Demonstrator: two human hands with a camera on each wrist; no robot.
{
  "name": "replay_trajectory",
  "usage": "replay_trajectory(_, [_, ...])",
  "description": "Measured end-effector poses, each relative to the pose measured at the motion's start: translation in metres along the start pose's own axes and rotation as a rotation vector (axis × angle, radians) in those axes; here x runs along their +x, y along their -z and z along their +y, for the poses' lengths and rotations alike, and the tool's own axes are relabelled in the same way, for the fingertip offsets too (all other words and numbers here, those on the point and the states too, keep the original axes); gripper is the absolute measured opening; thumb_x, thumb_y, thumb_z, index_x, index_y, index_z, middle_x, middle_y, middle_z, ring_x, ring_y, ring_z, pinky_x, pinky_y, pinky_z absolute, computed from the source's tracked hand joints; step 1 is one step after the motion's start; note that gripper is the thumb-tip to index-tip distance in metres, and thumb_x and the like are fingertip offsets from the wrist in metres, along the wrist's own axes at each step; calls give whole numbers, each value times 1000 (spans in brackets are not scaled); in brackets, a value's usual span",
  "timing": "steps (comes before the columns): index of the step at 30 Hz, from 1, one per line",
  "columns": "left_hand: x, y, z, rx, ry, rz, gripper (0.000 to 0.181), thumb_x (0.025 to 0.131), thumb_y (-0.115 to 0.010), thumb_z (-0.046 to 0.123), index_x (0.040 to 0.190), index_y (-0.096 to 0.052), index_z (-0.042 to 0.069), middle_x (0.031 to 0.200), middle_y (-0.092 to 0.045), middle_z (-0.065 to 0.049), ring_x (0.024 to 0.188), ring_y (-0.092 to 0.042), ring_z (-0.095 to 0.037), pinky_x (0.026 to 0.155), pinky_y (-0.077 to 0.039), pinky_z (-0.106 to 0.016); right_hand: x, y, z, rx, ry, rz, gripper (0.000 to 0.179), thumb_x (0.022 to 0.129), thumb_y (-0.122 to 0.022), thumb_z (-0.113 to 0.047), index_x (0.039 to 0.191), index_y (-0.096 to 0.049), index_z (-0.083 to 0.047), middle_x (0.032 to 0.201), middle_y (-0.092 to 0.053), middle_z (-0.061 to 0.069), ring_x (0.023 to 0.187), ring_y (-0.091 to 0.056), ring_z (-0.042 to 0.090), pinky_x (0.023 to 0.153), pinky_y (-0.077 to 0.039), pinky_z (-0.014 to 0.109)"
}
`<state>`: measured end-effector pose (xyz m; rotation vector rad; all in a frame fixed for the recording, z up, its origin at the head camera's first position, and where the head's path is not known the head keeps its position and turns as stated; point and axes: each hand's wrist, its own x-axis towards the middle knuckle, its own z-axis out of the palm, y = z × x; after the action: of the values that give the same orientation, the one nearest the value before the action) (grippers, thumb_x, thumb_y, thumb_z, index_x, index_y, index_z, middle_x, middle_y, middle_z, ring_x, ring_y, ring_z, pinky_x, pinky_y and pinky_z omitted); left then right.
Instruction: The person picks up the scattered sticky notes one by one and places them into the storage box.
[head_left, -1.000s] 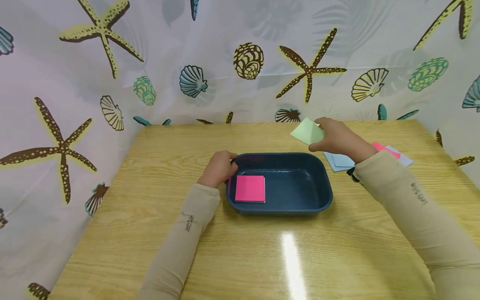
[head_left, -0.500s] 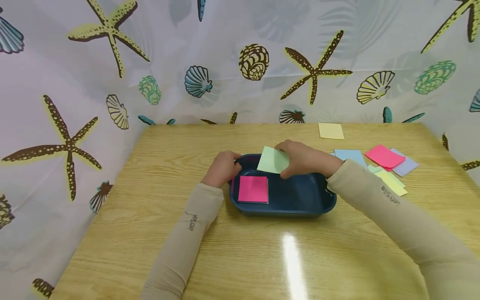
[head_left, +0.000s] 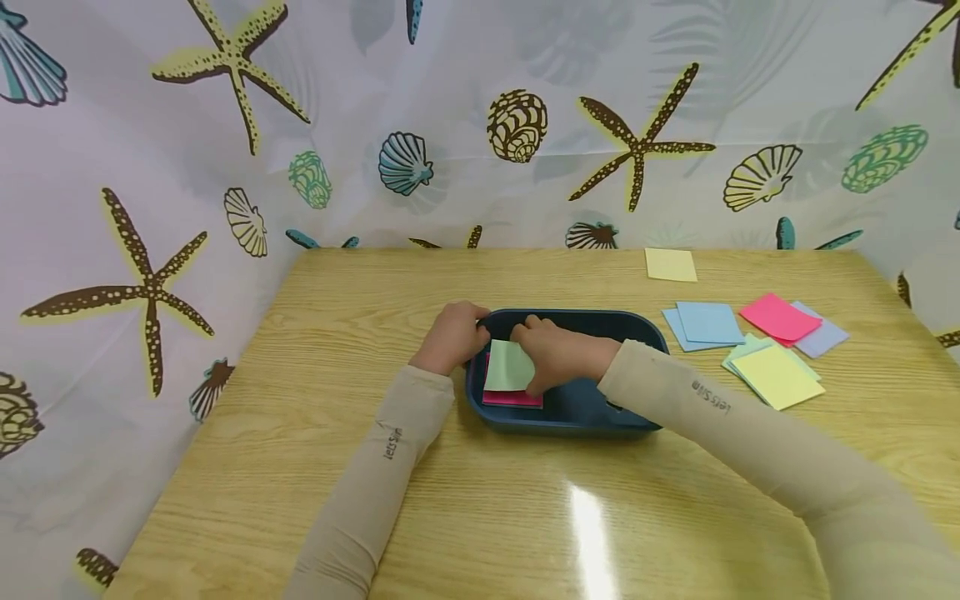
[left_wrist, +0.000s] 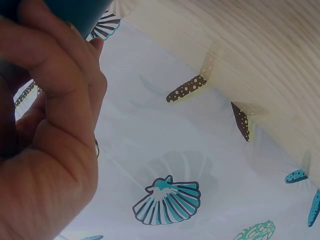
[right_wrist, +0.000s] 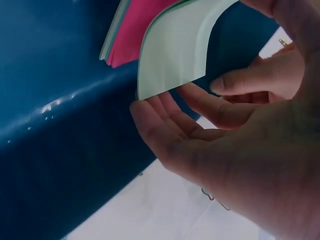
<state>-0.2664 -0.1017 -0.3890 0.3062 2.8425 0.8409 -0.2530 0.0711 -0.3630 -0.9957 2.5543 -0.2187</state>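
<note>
My left hand (head_left: 452, 337) grips the left rim of a dark blue plastic bin (head_left: 577, 426), its fingers curled over the edge. Inside the bin, my right hand (head_left: 558, 354) holds a pale green sticky note pad (head_left: 509, 367) by its edges. That green pad bends in a curve in the right wrist view, between thumb and fingers (right_wrist: 160, 117). It overlaps a pink sticky note stack (head_left: 512, 399) lying at the bin's left end. The left wrist view shows the left hand (left_wrist: 55, 100) curled at the bin's teal wall (left_wrist: 82, 15).
Right of the bin lie blue sticky notes (head_left: 708, 322), pink notes (head_left: 780, 317) on lavender ones (head_left: 823, 336), and yellow notes (head_left: 777, 377) over green ones. A pale yellow note (head_left: 671, 265) lies near the back edge. A shell-patterned cloth (head_left: 450, 192) hangs behind the wooden table (head_left: 360, 292).
My right hand has carried the green pad from above the bin's back right corner left and down, over the pink stack. The left hand keeps its grip on the rim.
</note>
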Motion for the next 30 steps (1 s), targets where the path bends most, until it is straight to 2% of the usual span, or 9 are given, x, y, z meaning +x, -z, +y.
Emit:
replay_trajectory(5, [-1,0,0,-4,1,0,40,94,-50,2,133,-56,1,105,-69,-16,44,-48,-10,48,-46,-22,6,-4,-5,-48,-17,-37,73,76,-82,-22,132,-47,8,119,-47,21,99,-47,31,86,-47,40])
replay_trajectory(11, [1,-2,-2,-9,8,1,40,94,-51,2,134,-56,2,103,-69,-16,44,-49,-11,48,-48,-24,11,-11,-6,-80,-36,-67,75,75,-82,-25,134,-47,6,122,-47,21,103,-47,32,90,-45,41])
replay_trajectory(14, [1,-2,-2,-9,14,1,40,94,-51,3,134,-56,3,105,-69,-15,45,-49,-11,48,-48,-23,13,-14,-5,-78,-37,-69,75,75,-83,-25,134,-47,5,121,-47,20,101,-46,31,90,-46,41])
replay_trajectory(20, [1,-2,-2,-14,23,-4,41,95,-50,3,135,-56,3,97,-70,-14,44,-49,-11,47,-47,-23,18,-19,-3,-61,-56,-72,78,72,-84,-23,135,-46,3,118,-47,19,101,-45,31,88,-46,41])
replay_trajectory(30, [1,-1,-1,-11,33,-8,41,94,-51,4,135,-56,4,105,-68,-15,46,-50,-11,48,-48,-23,19,-21,-1,-26,-83,-71,77,71,-85,-20,135,-49,0,119,-46,21,100,-46,33,85,-48,43])
